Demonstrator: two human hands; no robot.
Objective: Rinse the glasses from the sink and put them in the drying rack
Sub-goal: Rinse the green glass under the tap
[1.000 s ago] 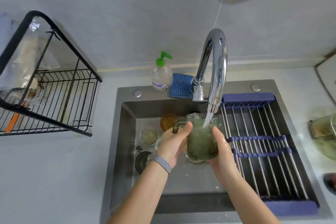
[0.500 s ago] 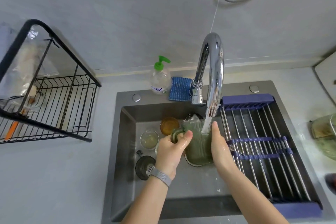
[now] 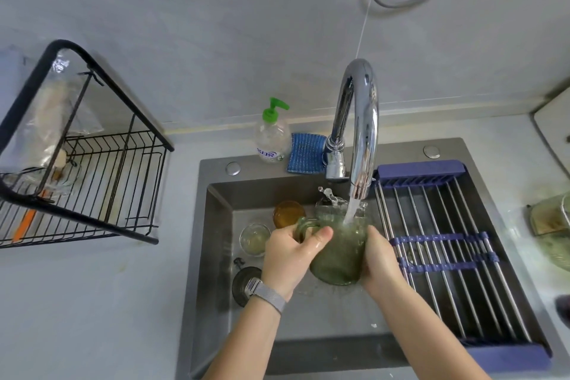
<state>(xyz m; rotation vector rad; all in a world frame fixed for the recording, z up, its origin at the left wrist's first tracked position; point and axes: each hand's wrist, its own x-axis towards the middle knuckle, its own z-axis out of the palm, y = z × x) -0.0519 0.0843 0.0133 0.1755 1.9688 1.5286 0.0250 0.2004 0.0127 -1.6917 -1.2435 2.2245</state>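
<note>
Green glass mug [image 3: 337, 253] sits upright over the sink [image 3: 216, 256], held between both hands under the running tap [image 3: 361, 133]; water pours into it and spills over the rim. Left hand [image 3: 290, 259] grips the handle, fingers curled through it and thumb laid across the top. Right hand [image 3: 379, 259] cups the far side of the mug, its fingers wrapped behind the glass and out of sight. A grey wristband [image 3: 268, 296] circles the left wrist.

Further back in the basin stand a small clear glass [image 3: 254, 237] holding a pale liquid and an amber glass [image 3: 288, 213]. Beside the left wrist lies a dark round thing [image 3: 243, 281], half hidden. A roll-up drying rack [image 3: 447, 256] spans the sink's right part. Behind the rim stand a soap bottle [image 3: 273, 136] and a blue sponge [image 3: 307, 153]. Off left, a black wire rack [image 3: 92, 163] holds a clear bag whose contents are hard to make out.
</note>
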